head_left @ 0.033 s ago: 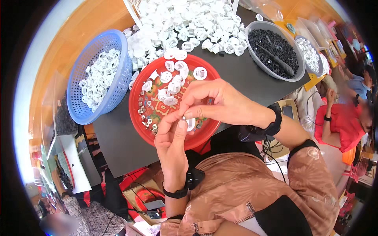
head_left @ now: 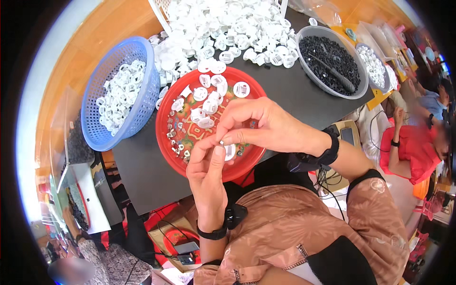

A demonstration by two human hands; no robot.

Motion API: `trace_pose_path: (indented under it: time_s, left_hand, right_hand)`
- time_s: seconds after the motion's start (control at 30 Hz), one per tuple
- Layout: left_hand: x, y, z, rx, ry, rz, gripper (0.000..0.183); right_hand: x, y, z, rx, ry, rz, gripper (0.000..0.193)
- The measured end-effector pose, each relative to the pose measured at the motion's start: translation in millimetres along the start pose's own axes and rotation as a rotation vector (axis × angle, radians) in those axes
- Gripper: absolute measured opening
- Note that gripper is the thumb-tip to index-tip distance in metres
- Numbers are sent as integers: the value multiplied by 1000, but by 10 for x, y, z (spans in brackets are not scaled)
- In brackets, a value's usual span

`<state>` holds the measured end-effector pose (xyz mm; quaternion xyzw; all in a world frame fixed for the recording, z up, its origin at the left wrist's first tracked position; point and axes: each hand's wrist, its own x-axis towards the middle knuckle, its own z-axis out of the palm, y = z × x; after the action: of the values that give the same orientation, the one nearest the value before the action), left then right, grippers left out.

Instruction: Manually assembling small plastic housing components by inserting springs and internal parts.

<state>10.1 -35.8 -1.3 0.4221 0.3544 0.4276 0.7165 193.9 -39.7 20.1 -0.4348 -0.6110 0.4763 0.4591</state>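
Together, at the frame's centre, we pinched a small white plastic ring (head_left: 228, 151) between our left hand (head_left: 206, 173) and right hand (head_left: 266, 126), fingertips clamped over the red tray (head_left: 164, 111). It seemed light, stiff, slippery; best gripped at its rim.

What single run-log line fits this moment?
left hand: pinching small white part | right hand: pinching same part | below: red tray

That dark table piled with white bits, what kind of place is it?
Probably a small hand-assembly workshop: a heap of white plastic parts, sorted lots in a blue basket and grey bowl, and another person nearby.
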Motion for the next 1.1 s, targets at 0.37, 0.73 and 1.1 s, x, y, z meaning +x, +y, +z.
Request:
trace_pose_path:
  time_s: [0.37,0.73,1.1]
  left_hand:
    - [29,-93,9,81,147,185,12]
    - [23,-46,-10,-170,44,64,28]
    - [52,-71,1,-135,45,51,35]
  right_hand:
    - [-72,-91,149,-106,137,-26,9]
    - [-66,-23,204,-309,252,-212,6]
    - [-119,57,310,-799,186,-290,8]
